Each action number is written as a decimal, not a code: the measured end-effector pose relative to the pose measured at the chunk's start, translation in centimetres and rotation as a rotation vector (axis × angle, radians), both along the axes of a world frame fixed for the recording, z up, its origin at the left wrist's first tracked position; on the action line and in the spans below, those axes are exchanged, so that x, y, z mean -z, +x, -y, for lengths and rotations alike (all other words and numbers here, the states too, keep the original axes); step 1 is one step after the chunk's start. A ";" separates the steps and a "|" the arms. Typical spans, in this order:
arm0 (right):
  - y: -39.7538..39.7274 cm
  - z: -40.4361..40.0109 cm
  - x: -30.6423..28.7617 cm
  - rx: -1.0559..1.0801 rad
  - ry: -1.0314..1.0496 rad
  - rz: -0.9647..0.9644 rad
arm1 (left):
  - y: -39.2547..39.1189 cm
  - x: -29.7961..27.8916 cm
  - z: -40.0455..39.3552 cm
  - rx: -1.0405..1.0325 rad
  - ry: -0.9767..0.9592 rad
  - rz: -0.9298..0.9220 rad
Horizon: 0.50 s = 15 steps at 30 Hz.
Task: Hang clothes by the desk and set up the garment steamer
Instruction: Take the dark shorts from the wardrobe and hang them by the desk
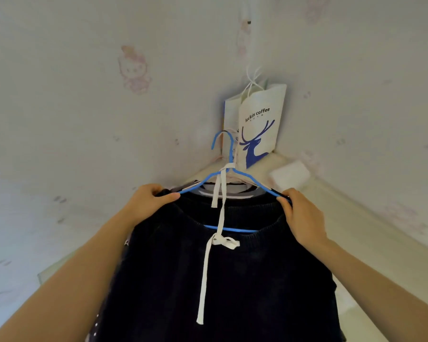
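Head view, looking up into a room corner: a person lifts a dark garment [223,280] on a blue hanger [229,174] toward the wall. At 9 o'clock from the hanger's neck, the left hand [147,202] pinches the left shoulder of the hanger and the cloth over it between thumb and curled fingers. Between the hands the hanger's long axis runs level, roughly 9 to 3 o'clock, with its lower bar showing inside the waistband and a white drawstring [208,267] looped up round the neck and hanging down the front. The hook rises at 12 o'clock from both hands, its open end curling toward 9 o'clock, and sits just in front of a white coffee bag [260,124] that hangs by its cords from a fixing higher on the wall. At 3 o'clock, the right hand [300,218] grips the hanger's right tip, fingers wrapped round wire and fabric. Both hands sit about equally near the hook. Whether the hook has caught on anything cannot be told. No steamer is in view.
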State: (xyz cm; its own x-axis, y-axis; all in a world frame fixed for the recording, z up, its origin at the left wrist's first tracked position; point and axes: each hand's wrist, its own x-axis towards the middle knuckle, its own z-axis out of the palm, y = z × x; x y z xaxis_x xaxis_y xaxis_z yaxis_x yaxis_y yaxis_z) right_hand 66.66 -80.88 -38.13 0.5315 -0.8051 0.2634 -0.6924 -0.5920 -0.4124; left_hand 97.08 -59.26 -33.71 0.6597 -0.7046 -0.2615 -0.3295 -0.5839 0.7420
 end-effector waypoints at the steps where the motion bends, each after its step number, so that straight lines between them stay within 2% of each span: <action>1: 0.4 0.2 0.9 -0.003 0.018 -0.020 | 0.4 1.1 -0.1 -0.018 0.020 -0.064; 7: 1.9 0.8 4.6 0.015 0.086 -0.106 | 2.1 8.2 -2.6 -0.358 -0.013 -0.436; 10: 2.1 0.8 5.5 0.025 0.097 -0.128 | 1.8 10.3 -4.5 -0.338 0.043 -0.559; 12: 2.1 0.8 5.7 0.024 0.093 -0.125 | 1.4 10.7 -5.1 -0.334 0.060 -0.480; 15: 2.2 0.9 5.0 0.024 0.094 -0.080 | 1.0 9.8 -4.5 -0.375 -0.028 -0.311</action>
